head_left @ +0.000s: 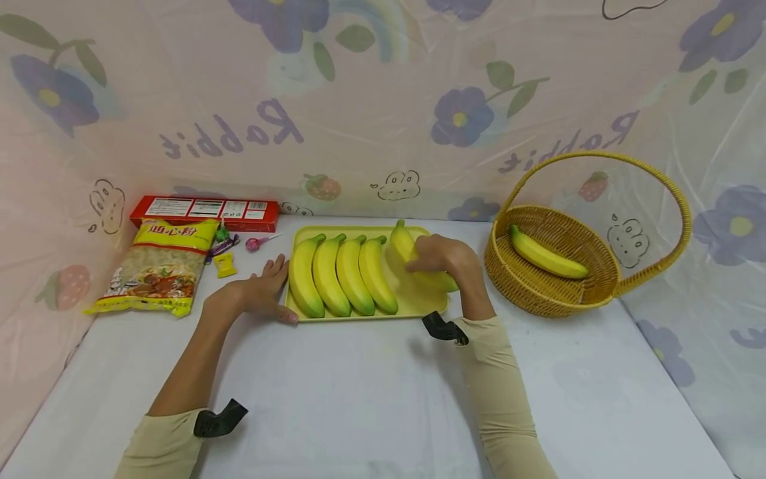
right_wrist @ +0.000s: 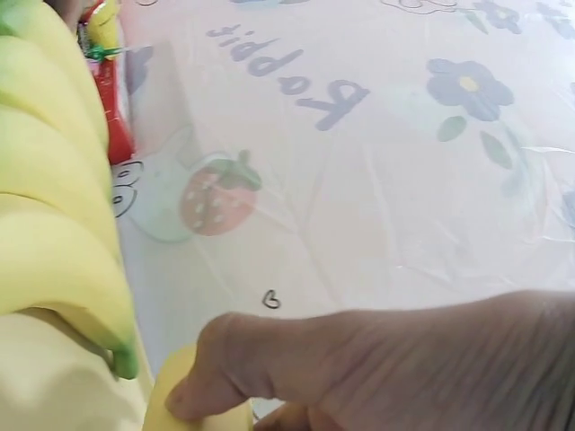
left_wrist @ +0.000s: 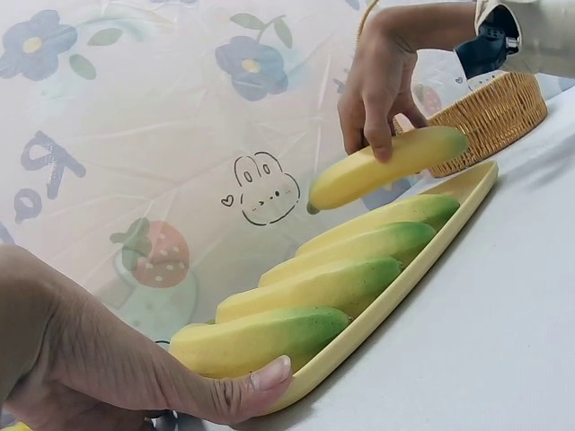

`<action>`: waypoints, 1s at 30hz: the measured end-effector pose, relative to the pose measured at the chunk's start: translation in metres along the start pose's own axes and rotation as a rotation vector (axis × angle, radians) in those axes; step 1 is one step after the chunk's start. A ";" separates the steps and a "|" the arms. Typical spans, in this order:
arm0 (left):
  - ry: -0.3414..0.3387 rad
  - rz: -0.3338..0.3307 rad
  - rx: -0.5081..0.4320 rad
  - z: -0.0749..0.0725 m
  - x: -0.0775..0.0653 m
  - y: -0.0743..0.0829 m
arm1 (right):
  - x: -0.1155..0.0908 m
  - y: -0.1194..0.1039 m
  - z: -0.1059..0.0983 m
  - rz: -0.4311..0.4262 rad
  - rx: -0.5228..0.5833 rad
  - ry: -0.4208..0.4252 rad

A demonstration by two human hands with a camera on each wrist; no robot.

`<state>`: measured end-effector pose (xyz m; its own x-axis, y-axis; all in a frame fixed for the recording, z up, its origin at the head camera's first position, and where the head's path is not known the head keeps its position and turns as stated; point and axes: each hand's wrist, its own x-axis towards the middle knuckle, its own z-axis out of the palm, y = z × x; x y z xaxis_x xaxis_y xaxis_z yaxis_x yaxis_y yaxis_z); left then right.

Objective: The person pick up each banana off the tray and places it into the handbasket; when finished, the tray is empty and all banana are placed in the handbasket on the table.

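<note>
In the head view, a pale yellow tray [head_left: 353, 320] bears a row of several bananas [head_left: 349, 276] lying side by side on its left and middle. My right hand [head_left: 445, 259] grips another banana [head_left: 402, 241] by its middle, over the tray's right part. From the left wrist view, that banana [left_wrist: 418, 154] hangs above the tray, apart from the row. My left hand [head_left: 257, 293] rests at the tray's left edge with fingers spread, and its thumb [left_wrist: 269, 373] lies against the rim. Only part of the gripped banana [right_wrist: 180, 373] shows in the right wrist view.
A wicker basket [head_left: 538, 307] with a tall handle stands to the right, one banana [head_left: 547, 256] inside. At the left are a food packet [head_left: 158, 266], a red box [head_left: 269, 216], a lollipop [head_left: 254, 244] and wrapped sweets [head_left: 225, 265]. A patterned curtain [head_left: 371, 133] hangs behind.
</note>
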<state>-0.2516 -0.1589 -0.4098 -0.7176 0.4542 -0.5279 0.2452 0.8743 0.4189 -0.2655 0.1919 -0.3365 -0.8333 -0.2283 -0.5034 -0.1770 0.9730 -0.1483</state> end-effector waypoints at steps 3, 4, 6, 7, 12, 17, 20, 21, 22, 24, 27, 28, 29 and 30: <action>-0.001 0.003 0.000 -0.001 0.000 0.001 | -0.006 0.003 -0.002 -0.014 0.009 0.021; -0.002 0.004 0.000 -0.001 0.000 0.001 | -0.008 0.004 -0.003 -0.018 0.013 0.031; -0.002 0.003 -0.002 -0.001 -0.001 0.002 | -0.012 0.006 -0.005 -0.027 0.018 0.053; -0.003 0.002 -0.002 -0.001 -0.001 0.002 | -0.015 0.007 -0.006 -0.029 0.022 0.064; -0.003 -0.006 0.004 -0.001 -0.001 0.003 | -0.027 0.013 -0.011 -0.041 0.059 0.105; -0.006 -0.011 -0.008 -0.001 -0.001 0.001 | -0.040 0.021 -0.016 -0.048 0.117 0.151; -0.005 -0.016 -0.028 0.000 0.001 -0.002 | -0.050 0.027 -0.019 -0.059 0.134 0.179; -0.005 -0.011 -0.028 0.000 0.002 -0.003 | -0.053 0.029 -0.020 -0.063 0.146 0.188; -0.004 -0.014 -0.034 0.001 0.002 -0.004 | -0.056 0.032 -0.021 -0.068 0.153 0.199; -0.006 -0.010 -0.041 0.001 0.003 -0.004 | -0.063 0.039 -0.022 -0.075 0.173 0.219; -0.008 0.000 -0.033 0.000 0.001 -0.002 | -0.073 0.051 -0.024 -0.069 0.197 0.247; -0.007 -0.006 -0.032 0.000 0.000 0.000 | -0.077 0.055 -0.024 -0.061 0.199 0.257; -0.009 -0.005 -0.025 -0.001 -0.001 0.001 | -0.080 0.060 -0.024 -0.052 0.197 0.267; -0.008 -0.007 -0.019 -0.001 -0.001 0.002 | -0.083 0.064 -0.024 -0.040 0.195 0.279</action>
<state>-0.2511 -0.1582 -0.4079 -0.7144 0.4493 -0.5365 0.2277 0.8742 0.4289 -0.2202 0.2742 -0.2836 -0.9435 -0.2222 -0.2459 -0.1318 0.9324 -0.3366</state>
